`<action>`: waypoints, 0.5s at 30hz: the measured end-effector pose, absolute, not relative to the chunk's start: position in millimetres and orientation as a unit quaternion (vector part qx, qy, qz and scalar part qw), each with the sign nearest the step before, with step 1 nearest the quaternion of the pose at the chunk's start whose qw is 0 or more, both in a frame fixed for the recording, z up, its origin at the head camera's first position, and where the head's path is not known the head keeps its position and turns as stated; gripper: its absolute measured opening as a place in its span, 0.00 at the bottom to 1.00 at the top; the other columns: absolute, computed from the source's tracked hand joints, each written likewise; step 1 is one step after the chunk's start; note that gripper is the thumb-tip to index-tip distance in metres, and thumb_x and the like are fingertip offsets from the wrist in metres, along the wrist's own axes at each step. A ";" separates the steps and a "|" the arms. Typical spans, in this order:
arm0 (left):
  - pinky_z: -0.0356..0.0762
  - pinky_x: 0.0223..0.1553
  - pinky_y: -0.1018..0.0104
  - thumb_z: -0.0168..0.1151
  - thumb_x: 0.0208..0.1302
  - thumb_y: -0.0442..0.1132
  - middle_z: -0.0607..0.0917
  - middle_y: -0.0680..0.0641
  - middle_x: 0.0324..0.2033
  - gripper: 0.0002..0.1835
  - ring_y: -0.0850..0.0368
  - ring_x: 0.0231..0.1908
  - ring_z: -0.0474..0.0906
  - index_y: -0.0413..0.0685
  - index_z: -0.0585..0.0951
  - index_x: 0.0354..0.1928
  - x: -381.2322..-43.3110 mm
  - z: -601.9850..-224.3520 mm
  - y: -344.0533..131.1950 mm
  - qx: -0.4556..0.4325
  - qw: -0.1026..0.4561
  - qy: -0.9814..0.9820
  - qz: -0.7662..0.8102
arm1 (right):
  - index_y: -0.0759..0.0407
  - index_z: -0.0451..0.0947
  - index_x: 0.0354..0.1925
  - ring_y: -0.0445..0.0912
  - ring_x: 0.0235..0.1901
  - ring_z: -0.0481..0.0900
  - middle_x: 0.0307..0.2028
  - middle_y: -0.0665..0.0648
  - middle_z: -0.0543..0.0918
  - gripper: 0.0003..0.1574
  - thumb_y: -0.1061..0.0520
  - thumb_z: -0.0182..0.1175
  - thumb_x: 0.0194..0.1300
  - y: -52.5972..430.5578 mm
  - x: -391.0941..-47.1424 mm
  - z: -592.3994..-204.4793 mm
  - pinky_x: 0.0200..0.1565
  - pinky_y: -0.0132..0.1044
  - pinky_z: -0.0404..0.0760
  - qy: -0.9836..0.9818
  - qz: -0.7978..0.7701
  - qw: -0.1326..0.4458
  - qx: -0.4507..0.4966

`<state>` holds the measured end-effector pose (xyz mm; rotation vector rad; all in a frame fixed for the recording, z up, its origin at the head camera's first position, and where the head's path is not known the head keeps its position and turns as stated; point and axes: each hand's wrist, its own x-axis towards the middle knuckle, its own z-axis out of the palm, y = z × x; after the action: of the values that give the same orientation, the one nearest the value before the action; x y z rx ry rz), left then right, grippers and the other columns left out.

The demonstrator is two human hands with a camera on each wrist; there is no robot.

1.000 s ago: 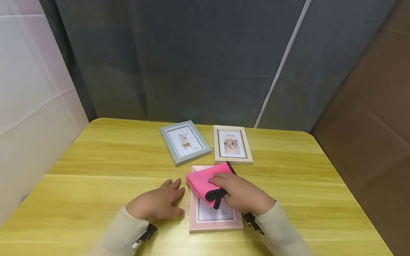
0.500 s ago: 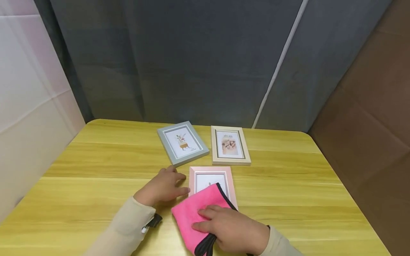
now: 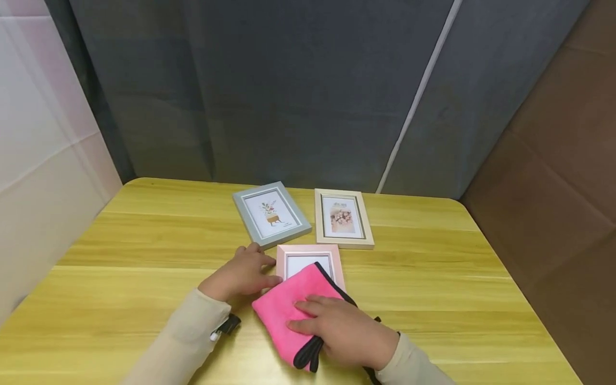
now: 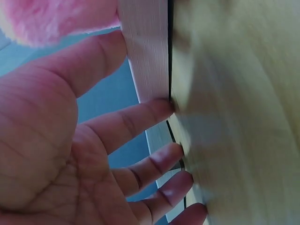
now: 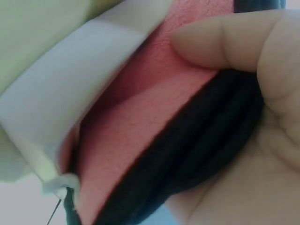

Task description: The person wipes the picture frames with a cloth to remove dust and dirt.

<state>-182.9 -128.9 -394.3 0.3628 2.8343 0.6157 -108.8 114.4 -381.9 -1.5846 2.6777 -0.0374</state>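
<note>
A folded pink cloth (image 3: 284,305) with black edging lies over the lower part of a pink picture frame (image 3: 333,248), hiding most of its picture. My right hand (image 3: 344,331) holds the cloth from above; in the right wrist view the thumb (image 5: 206,44) lies across the pink fabric and the black folds tuck against the palm. On the frame's left side, my left hand (image 3: 240,275) touches its edge. Seen in the left wrist view, the thumb and index finger (image 4: 131,124) meet the frame's side, and the other fingers are extended toward the table.
Behind the pink frame lie a grey-blue picture frame (image 3: 244,206) with a plant print, at an angle, and a cream picture frame (image 3: 368,230) with a flower print. All rest on a yellow wood-grain table (image 3: 433,289). A dark curtain (image 3: 289,96) hangs behind.
The right hand has drawn the cloth toward me and left, then slightly back up. The left hand has moved forward and come against the pink frame, which now sits slightly farther left in view.
</note>
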 end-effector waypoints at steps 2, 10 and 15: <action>0.75 0.45 0.49 0.72 0.57 0.53 0.76 0.39 0.52 0.28 0.43 0.48 0.68 0.45 0.84 0.56 -183.0 -394.1 -128.4 0.119 0.110 0.964 0.212 | 0.41 0.77 0.65 0.53 0.65 0.71 0.65 0.56 0.75 0.40 0.67 0.62 0.55 115.5 -108.3 -380.5 0.66 0.44 0.67 0.871 -0.004 0.025 -0.491; 0.76 0.45 0.49 0.71 0.57 0.54 0.75 0.38 0.56 0.30 0.42 0.50 0.67 0.45 0.83 0.58 -178.6 -395.9 -127.1 0.110 0.111 0.961 0.229 | 0.42 0.74 0.67 0.52 0.67 0.69 0.67 0.56 0.72 0.43 0.65 0.64 0.54 114.6 -96.2 -377.2 0.66 0.42 0.67 0.845 -0.002 0.034 -0.534; 0.75 0.47 0.48 0.71 0.57 0.54 0.74 0.37 0.57 0.30 0.41 0.51 0.67 0.45 0.83 0.58 -179.6 -393.4 -129.1 0.112 0.113 0.960 0.229 | 0.41 0.78 0.63 0.50 0.66 0.70 0.65 0.53 0.75 0.36 0.65 0.62 0.59 125.2 -106.0 -369.3 0.66 0.40 0.66 0.867 -0.032 0.075 -0.491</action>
<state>-179.6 -129.1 -393.4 0.3274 2.8182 0.6730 -106.0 125.2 -369.3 -1.4727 2.6013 -0.0964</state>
